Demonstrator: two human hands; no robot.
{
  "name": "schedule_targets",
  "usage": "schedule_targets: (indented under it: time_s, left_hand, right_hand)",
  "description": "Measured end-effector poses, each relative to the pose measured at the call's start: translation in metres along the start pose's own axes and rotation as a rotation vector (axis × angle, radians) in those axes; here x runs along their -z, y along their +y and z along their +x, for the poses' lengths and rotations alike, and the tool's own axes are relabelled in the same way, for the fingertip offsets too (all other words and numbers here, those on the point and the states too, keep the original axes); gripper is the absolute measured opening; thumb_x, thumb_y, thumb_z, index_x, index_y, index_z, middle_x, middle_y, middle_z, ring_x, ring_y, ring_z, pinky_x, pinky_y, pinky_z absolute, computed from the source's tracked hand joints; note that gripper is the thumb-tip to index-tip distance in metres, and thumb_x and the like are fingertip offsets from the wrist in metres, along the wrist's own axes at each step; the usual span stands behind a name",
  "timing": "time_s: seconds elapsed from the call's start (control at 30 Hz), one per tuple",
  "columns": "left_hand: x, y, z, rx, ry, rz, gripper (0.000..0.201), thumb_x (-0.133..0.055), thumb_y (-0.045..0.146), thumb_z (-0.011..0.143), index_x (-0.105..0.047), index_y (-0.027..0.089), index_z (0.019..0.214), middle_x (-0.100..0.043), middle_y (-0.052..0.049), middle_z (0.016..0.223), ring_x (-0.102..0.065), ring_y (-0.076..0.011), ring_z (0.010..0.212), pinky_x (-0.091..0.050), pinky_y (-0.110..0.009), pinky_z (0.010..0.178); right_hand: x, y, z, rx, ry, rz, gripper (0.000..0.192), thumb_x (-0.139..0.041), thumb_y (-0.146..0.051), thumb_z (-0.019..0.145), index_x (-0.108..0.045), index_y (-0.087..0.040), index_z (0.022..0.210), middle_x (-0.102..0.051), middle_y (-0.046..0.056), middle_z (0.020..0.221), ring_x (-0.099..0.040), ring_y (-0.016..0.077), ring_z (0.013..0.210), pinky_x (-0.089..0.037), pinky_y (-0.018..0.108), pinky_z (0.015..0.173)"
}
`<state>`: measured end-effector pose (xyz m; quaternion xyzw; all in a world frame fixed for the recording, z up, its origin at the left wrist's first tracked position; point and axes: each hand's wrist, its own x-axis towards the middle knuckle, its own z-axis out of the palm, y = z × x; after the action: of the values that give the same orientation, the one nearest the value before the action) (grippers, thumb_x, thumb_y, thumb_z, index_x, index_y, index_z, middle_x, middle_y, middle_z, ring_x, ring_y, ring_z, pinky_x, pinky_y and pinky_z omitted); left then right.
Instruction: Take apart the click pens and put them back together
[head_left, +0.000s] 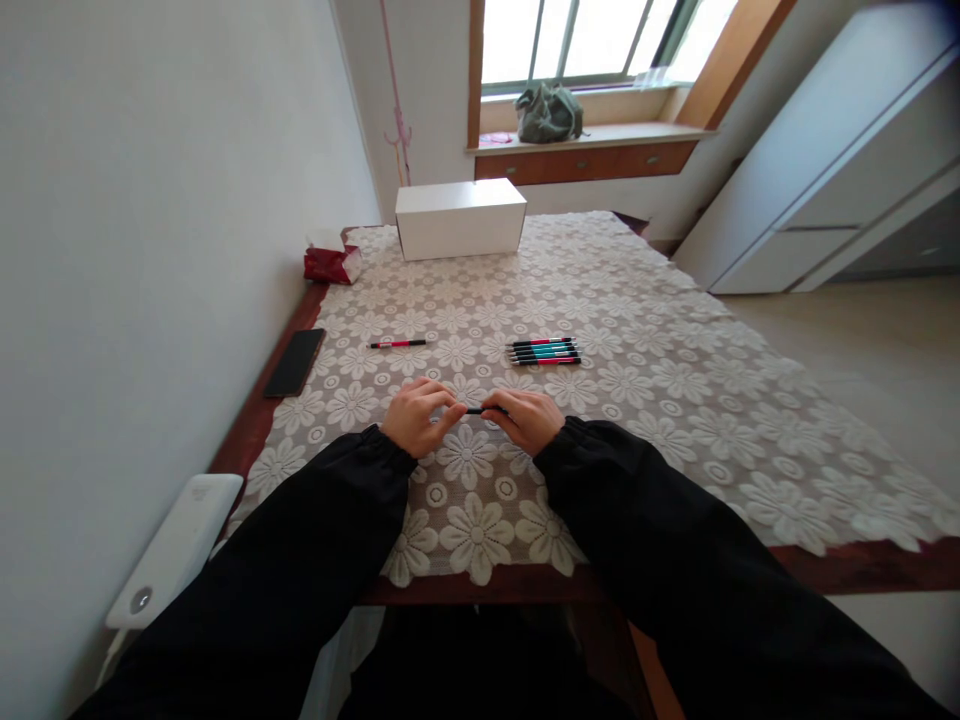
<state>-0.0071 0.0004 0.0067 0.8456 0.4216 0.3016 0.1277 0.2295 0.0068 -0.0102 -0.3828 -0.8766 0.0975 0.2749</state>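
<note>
My left hand (421, 416) and my right hand (526, 418) meet low over the near part of the table, each pinching one end of a dark pen (474, 410). Only the pen's short middle stretch shows; fingers hide both its ends. Beyond my right hand lies a row of several pens (544, 351), side by side, with black, teal and red barrels. A single red and black pen (398, 344) rests apart from them, past my left hand.
A lace tablecloth (637, 380) with flower pattern covers the table. Left are a dark phone (296, 363), a red tissue pack (330, 265) and a white device with a cable (176, 550). A long white box (461, 222) stands at the far end. The wall borders the left side.
</note>
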Motion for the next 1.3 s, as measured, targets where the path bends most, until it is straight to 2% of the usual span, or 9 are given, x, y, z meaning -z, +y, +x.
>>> schedule_targets:
  time_s: [0.1,0.3,0.4,0.6,0.73,0.9,1.07,1.3]
  left_hand:
    - [-0.0010,-0.0013,0.0006,-0.031,-0.041,-0.013,0.035,-0.050,0.040,0.099,-0.071,0.022,0.077,-0.073,-0.005,0.090,-0.064,-0.0202,0.091,-0.051,-0.037,0.088]
    - [-0.0014,-0.0012,0.0001,-0.057,0.050,-0.002,0.018,-0.063,0.038,0.092,-0.072,0.023,0.091,-0.074,-0.005,0.100,-0.063,-0.0219,0.099,-0.050,-0.040,0.092]
    - [-0.0003,-0.0006,-0.0005,-0.019,0.065,0.004,0.022,-0.060,0.041,0.094,-0.072,0.023,0.093,-0.073,-0.005,0.101,-0.063,-0.0219,0.100,-0.049,-0.040,0.094]
    - [-0.0011,-0.0022,-0.0002,-0.016,-0.039,0.000,0.038,-0.044,0.037,0.101,-0.069,0.021,0.078,-0.073,-0.004,0.092,-0.062,-0.0199,0.094,-0.049,-0.036,0.090]
    - [-0.0030,-0.0035,0.0001,0.040,0.000,0.042,0.029,-0.049,0.037,0.099,-0.067,0.021,0.082,-0.072,-0.005,0.090,-0.062,-0.0220,0.093,-0.049,-0.038,0.088]
    - [-0.0032,-0.0051,-0.0001,0.138,0.093,0.054,0.021,-0.050,0.033,0.097,-0.066,0.020,0.092,-0.071,-0.006,0.091,-0.062,-0.0232,0.093,-0.049,-0.039,0.087]
    - [-0.0031,-0.0064,0.0002,0.119,0.104,0.005,0.018,-0.054,0.033,0.095,-0.066,0.021,0.090,-0.071,-0.005,0.091,-0.063,-0.0236,0.094,-0.050,-0.039,0.088]
    - [-0.0051,-0.0087,0.0000,0.100,0.099,-0.003,0.012,-0.061,0.030,0.092,-0.068,0.021,0.088,-0.072,-0.005,0.090,-0.064,-0.0240,0.096,-0.050,-0.042,0.091]
  right_hand:
    - [-0.0003,0.0005,0.0000,0.010,0.003,0.009,0.024,-0.049,-0.039,0.101,-0.066,-0.022,0.096,-0.072,0.005,0.088,-0.066,0.0166,0.078,-0.046,0.026,0.072]
    - [0.0004,0.0006,-0.0001,0.001,0.002,0.004,0.021,-0.052,-0.038,0.100,-0.066,-0.021,0.097,-0.072,0.005,0.089,-0.066,0.0166,0.077,-0.046,0.025,0.070]
    - [0.0009,0.0003,-0.0001,0.000,0.014,-0.006,0.021,-0.051,-0.037,0.100,-0.065,-0.022,0.097,-0.072,0.005,0.090,-0.067,0.0168,0.079,-0.047,0.025,0.071]
    - [0.0009,0.0012,0.0001,0.033,0.014,-0.024,0.020,-0.053,-0.038,0.099,-0.065,-0.022,0.096,-0.072,0.006,0.089,-0.067,0.0182,0.082,-0.048,0.027,0.074]
    - [0.0006,0.0027,-0.0003,0.004,-0.007,-0.048,0.019,-0.053,-0.038,0.099,-0.065,-0.023,0.100,-0.073,0.006,0.092,-0.067,0.0188,0.085,-0.047,0.028,0.074]
    - [0.0047,0.0030,0.0002,-0.052,0.040,-0.098,0.019,-0.053,-0.038,0.098,-0.064,-0.023,0.103,-0.072,0.005,0.094,-0.066,0.0188,0.085,-0.046,0.027,0.073]
    - [0.0078,0.0039,0.0005,-0.062,0.061,-0.110,0.022,-0.049,-0.035,0.100,-0.067,-0.023,0.096,-0.071,0.006,0.091,-0.065,0.0195,0.083,-0.045,0.028,0.072]
    - [0.0015,0.0067,-0.0005,-0.105,0.030,-0.083,0.023,-0.049,-0.035,0.099,-0.068,-0.023,0.096,-0.071,0.005,0.089,-0.063,0.0193,0.079,-0.043,0.029,0.068]
